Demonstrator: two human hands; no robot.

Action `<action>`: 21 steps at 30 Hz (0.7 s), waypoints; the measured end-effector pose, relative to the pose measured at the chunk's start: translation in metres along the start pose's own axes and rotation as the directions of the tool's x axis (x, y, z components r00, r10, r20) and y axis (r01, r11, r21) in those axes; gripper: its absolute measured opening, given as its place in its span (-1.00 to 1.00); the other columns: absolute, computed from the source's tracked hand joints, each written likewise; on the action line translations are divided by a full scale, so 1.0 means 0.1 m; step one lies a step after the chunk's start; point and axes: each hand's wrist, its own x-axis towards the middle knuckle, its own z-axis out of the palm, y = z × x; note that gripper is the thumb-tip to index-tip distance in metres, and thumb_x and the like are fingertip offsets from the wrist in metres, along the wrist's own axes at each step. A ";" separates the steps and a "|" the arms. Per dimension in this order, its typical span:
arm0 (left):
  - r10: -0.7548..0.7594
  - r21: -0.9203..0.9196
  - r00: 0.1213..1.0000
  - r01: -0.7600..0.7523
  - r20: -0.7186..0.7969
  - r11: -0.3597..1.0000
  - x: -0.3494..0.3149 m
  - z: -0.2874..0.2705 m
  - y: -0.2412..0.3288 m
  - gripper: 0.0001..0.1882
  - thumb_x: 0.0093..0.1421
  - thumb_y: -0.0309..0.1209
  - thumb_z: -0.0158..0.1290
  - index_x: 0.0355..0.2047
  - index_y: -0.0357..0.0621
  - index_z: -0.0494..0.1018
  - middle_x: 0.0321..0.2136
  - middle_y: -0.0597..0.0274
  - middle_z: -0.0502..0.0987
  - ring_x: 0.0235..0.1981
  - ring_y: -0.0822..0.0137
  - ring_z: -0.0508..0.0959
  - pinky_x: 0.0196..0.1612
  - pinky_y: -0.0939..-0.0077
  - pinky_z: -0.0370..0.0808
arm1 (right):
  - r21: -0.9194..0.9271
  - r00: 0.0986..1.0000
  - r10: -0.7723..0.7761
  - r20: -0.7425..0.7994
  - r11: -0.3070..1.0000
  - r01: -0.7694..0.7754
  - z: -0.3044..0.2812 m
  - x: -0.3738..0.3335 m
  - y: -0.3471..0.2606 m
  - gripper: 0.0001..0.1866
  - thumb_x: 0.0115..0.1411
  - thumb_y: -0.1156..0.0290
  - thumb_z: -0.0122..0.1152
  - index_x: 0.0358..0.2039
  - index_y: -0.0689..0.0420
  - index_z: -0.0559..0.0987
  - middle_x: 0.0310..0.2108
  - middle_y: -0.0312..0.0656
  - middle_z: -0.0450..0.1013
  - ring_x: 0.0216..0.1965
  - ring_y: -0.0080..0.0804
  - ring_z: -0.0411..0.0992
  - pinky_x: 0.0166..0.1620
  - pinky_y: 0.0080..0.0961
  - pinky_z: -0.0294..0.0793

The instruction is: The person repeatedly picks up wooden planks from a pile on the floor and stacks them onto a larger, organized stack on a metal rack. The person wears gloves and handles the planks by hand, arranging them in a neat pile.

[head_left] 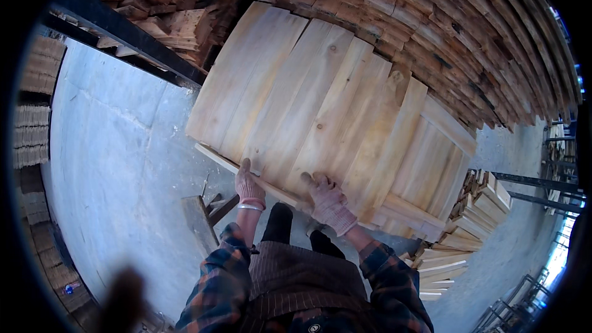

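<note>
We had pale boards (308, 105) lying side by side in front of us, a narrow strip (216, 157) along their near edge. Our left hand (250, 190) met that strip; our right hand (330, 202) rested over the boards. We could not tell whether either hand's fingers gripped. An uneven push, we judged, could have spread any loose boards or knocked the strip askew.
</note>
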 end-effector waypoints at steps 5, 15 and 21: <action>0.141 0.094 0.942 -0.177 0.303 0.980 -0.10 -0.47 -0.07 -0.42 0.16 -0.26 0.17 0.09 -0.34 0.30 -0.09 -0.01 0.47 -0.09 0.06 0.49 0.00 0.20 0.46 | 0.203 0.929 -0.192 0.317 0.970 0.132 0.11 0.12 -0.23 -0.07 -0.04 -0.10 0.30 0.30 -0.03 0.19 0.14 0.09 0.23 0.11 0.12 0.26 0.18 -0.04 0.24; 0.573 0.505 0.434 -0.862 0.696 0.041 0.02 0.94 0.54 -0.32 0.19 -0.07 0.07 0.20 -0.21 0.21 0.05 -0.16 0.36 0.16 0.02 0.29 0.22 0.06 0.17 | -0.192 0.989 -0.065 -0.135 0.981 0.039 -1.07 1.30 0.18 -0.01 -0.25 0.13 0.46 0.28 -0.21 0.27 0.13 -0.15 0.34 0.11 -0.15 0.34 0.12 -0.27 0.36; 0.213 0.371 0.318 -0.615 0.924 -0.696 0.29 1.38 0.25 -0.23 0.17 0.14 -0.09 0.20 -0.20 0.19 0.13 -0.22 0.17 0.23 -0.22 0.08 0.23 -0.25 -0.07 | -0.337 0.947 -0.090 -0.309 0.941 -0.021 -1.36 2.78 0.73 -0.25 -0.10 0.28 0.37 0.19 -0.31 0.39 0.12 -0.13 0.29 0.09 -0.11 0.29 0.08 -0.22 0.35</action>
